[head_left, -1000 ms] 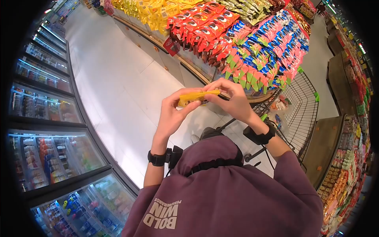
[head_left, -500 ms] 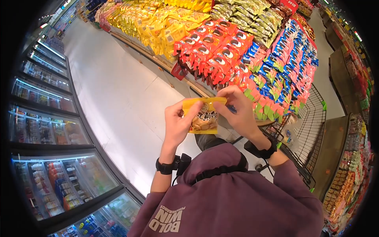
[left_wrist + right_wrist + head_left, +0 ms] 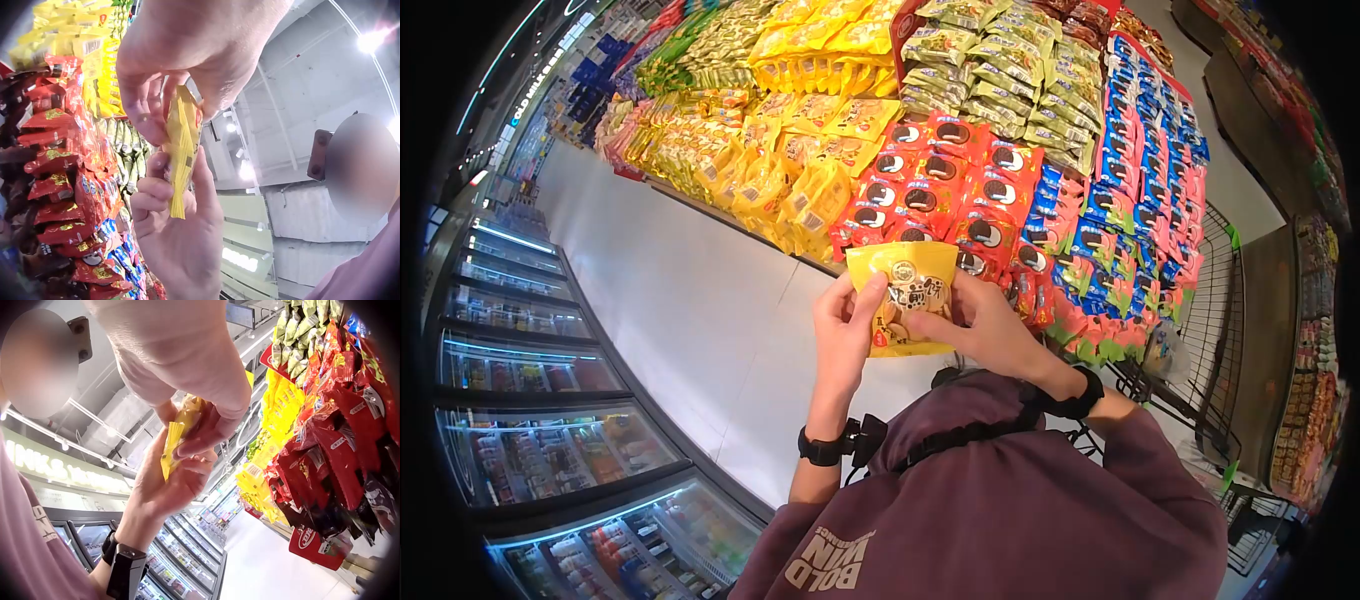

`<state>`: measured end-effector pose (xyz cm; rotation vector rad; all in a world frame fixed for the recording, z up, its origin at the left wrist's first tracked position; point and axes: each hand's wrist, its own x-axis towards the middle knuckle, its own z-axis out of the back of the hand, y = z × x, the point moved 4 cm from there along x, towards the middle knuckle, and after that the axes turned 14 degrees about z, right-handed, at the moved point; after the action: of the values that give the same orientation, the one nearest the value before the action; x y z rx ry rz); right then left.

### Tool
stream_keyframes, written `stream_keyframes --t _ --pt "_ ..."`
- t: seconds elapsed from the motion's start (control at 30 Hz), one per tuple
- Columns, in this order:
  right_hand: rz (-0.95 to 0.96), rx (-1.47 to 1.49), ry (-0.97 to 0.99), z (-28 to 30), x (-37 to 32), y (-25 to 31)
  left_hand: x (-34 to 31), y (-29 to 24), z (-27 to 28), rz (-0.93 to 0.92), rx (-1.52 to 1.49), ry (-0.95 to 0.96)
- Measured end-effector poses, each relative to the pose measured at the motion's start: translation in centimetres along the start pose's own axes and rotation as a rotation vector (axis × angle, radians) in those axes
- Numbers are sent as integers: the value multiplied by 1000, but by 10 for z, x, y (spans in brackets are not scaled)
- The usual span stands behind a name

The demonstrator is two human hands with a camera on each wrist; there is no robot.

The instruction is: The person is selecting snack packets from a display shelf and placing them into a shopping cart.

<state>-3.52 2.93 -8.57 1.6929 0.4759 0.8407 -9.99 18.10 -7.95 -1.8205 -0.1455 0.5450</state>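
Note:
Both hands hold up a yellow snack packet [image 3: 905,275], its printed front with dark lettering and a picture of biscuits facing the head camera. The left hand [image 3: 845,325] grips its left side, thumb on the front and fingers behind. On the right side, the right hand [image 3: 1000,335] pinches it with the thumb across the lower front. From the left wrist view the packet [image 3: 181,147] appears edge-on, with the fingers of both hands curled against its back. The right wrist view shows its crimped end [image 3: 172,447] between the two hands.
Ahead stands a display heaped with red cookie packets [image 3: 920,195], yellow packets [image 3: 810,200], green packets [image 3: 1000,70] and blue-pink packets [image 3: 1120,210]. A wire shopping cart [image 3: 1210,300] is at the right. Glass-doored fridges [image 3: 550,450] line the left, beyond a pale floor [image 3: 700,330].
The packet has tilted from nearly edge-on to face the head camera. The right thumb has slid from the top edge down to the lower front. The view has lifted toward the display.

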Motion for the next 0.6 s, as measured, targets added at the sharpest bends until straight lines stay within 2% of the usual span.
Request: stream_keyframes --t 0.1,0.13,0.23,0.33,0.37,0.4,0.43,0.5,0.53,0.6 --pt "-31 82 -76 0 13 7 1 -11 -2 14 120 148" --pt "-25 127 -106 -2 17 9 3 -13 1 70 117 147" --pt "-82 42 -105 0 23 5 12 -19 5 48 38 159" --pt "22 -98 -244 0 35 1 24 -27 11 73 27 121" --pt "60 -154 -284 -1 38 0 28 -30 12 10 22 92" --pt "177 -398 -346 -6 44 17 32 -31 13 -49 17 60" --pt "245 -537 -313 -11 49 24 35 -33 16 -107 12 28" --pt "375 -811 -242 -23 57 31 39 -45 21 -322 229 -79" --pt "401 -809 -202 -31 60 26 40 -50 24 -427 337 -134" --pt "310 -609 -242 -48 68 24 41 -63 30 -535 388 -86"
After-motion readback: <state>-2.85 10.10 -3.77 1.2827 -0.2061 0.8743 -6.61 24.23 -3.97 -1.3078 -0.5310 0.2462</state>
